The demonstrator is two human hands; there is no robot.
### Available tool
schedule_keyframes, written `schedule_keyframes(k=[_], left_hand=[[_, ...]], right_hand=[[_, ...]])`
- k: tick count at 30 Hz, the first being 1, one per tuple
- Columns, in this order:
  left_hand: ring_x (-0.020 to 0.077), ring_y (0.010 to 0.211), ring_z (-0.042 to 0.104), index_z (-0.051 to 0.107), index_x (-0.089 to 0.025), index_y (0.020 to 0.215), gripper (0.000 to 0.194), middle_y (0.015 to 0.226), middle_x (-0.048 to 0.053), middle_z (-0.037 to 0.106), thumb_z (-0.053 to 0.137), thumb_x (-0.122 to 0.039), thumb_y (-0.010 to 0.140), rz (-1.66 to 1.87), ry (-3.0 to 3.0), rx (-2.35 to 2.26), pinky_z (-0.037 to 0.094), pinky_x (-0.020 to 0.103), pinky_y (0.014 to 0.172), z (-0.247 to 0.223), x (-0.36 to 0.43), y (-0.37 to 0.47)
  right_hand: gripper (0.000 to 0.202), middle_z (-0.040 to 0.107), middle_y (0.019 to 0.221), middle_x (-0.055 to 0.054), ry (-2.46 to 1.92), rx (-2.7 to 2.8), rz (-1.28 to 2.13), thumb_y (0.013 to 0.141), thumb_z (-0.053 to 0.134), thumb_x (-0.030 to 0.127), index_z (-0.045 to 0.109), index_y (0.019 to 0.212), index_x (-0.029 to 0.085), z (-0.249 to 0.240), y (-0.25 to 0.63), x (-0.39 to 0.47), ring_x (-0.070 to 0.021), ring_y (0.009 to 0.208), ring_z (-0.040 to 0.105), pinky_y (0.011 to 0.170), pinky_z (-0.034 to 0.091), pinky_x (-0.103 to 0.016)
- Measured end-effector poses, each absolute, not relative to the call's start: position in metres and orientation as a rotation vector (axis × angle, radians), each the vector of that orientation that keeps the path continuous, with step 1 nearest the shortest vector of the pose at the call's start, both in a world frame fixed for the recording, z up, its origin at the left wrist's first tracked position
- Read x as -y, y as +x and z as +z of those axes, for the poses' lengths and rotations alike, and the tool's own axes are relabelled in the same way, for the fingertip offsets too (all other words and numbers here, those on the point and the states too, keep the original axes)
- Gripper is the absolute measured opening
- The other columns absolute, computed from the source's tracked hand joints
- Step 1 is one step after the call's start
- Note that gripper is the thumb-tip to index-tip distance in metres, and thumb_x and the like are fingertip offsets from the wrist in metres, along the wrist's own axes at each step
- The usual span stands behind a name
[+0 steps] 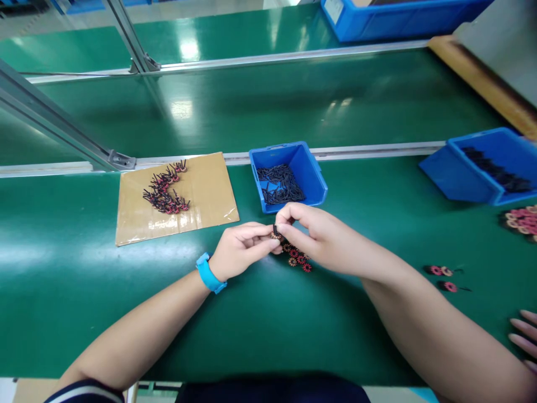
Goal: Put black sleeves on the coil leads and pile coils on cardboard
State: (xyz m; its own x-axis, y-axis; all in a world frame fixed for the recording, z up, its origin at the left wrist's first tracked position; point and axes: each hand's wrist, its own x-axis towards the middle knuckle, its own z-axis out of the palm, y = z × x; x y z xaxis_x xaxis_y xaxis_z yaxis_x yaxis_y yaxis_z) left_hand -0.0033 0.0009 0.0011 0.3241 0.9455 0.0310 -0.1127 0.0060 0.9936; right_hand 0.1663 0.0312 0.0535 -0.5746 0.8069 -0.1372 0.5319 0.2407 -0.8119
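Note:
My left hand [239,249], with a turquoise band at the wrist, pinches a small copper-coloured wound coil [276,236] between thumb and fingers. My right hand [323,238] meets it there, thumb and forefinger closed on a short black tube [275,228] at the coil's upper side. Whether the tube is fitted over a wire end is too small to tell. Beneath my right hand lies a cluster of red and copper coils [300,258], partly covered. Just beyond my hands stands a blue bin [314,176] holding many loose black tubes [282,183].
To the left, a cardboard sheet [210,193] carries coils with black tubes [165,193]. Another blue bin [457,170], more coils [524,219] and a few single ones [450,286] lie rightward. Another person's fingers [525,330] show at the right edge. A metal rail [377,149] crosses behind.

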Motion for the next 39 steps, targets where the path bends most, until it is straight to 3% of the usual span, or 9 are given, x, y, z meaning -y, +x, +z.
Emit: schedule_keyframes(k=[10, 19, 21, 25, 29, 34, 39], left_hand=[[0.0136, 0.068, 0.067, 0.069, -0.015, 0.093, 0.021, 0.082, 0.006, 0.069, 0.065, -0.027, 0.077, 1.037, 1.266, -0.867, 0.057, 0.027, 0.068, -0.002, -0.001, -0.004], [0.0135, 0.067, 0.069, 0.069, -0.015, 0.092, 0.018, 0.085, 0.006, 0.070, 0.065, -0.021, 0.076, 1.115, 1.243, -0.837, 0.058, 0.026, 0.066, -0.004, -0.001, -0.004], [0.0136, 0.067, 0.069, 0.069, -0.015, 0.091, 0.017, 0.085, 0.006, 0.070, 0.067, -0.021, 0.074, 1.114, 1.210, -0.837, 0.058, 0.026, 0.067, -0.004, -0.001, -0.004], [0.0157, 0.068, 0.069, 0.069, -0.013, 0.087, 0.020, 0.086, 0.007, 0.071, 0.070, -0.025, 0.071, 1.099, 1.131, -0.849, 0.058, 0.031, 0.071, -0.004, 0.000, -0.003], [0.0194, 0.079, 0.069, 0.068, -0.014, 0.091, 0.029, 0.088, 0.008, 0.072, 0.072, -0.032, 0.068, 1.111, 1.090, -0.894, 0.057, 0.035, 0.075, -0.005, 0.003, -0.007], [0.0171, 0.076, 0.067, 0.069, -0.016, 0.090, 0.025, 0.087, 0.007, 0.071, 0.070, -0.031, 0.070, 1.146, 1.343, -1.393, 0.055, 0.034, 0.075, -0.009, 0.015, -0.050], [0.0214, 0.083, 0.061, 0.070, -0.020, 0.081, 0.018, 0.082, 0.006, 0.070, 0.069, -0.034, 0.070, 0.926, 1.655, -2.180, 0.048, 0.039, 0.081, -0.013, 0.020, -0.115]], right_hand=[[0.016, 0.060, 0.063, 0.002, -1.385, 2.018, 1.374, 0.088, 0.041, 0.027, 0.045, 0.074, 0.022, 0.051, 0.161, -0.029, -0.0102, 0.048, 0.050, 0.045, 0.040, -0.023], [0.017, 0.061, 0.068, 0.000, -1.341, 2.095, 1.209, 0.088, 0.042, 0.029, 0.048, 0.074, 0.021, 0.055, 0.161, -0.029, -0.0125, 0.058, 0.055, 0.053, 0.044, -0.024], [0.017, 0.064, 0.077, -0.003, -1.306, 2.115, 1.176, 0.088, 0.044, 0.031, 0.054, 0.079, 0.020, 0.055, 0.166, -0.031, -0.0149, 0.071, 0.060, 0.063, 0.048, -0.027], [0.031, 0.065, 0.101, -0.009, -1.280, 2.054, 1.045, 0.087, 0.046, 0.036, 0.054, 0.112, 0.019, 0.051, 0.183, -0.047, -0.0197, 0.093, 0.062, 0.079, 0.050, -0.033], [0.034, 0.064, 0.106, -0.012, -1.392, 2.183, 0.604, 0.085, 0.049, 0.031, 0.057, 0.114, 0.017, 0.041, 0.191, -0.077, -0.0222, 0.088, 0.063, 0.078, 0.051, -0.037], [0.039, 0.063, 0.112, -0.017, -1.402, 2.803, 0.336, 0.081, 0.055, 0.029, 0.061, 0.114, 0.010, 0.027, 0.172, -0.116, -0.0291, 0.105, 0.058, 0.092, 0.044, -0.040], [0.046, 0.064, 0.108, -0.017, -1.519, 2.941, 0.359, 0.076, 0.060, 0.041, 0.062, 0.113, 0.014, 0.021, 0.151, -0.130, -0.0284, 0.094, 0.062, 0.078, 0.047, -0.035]])
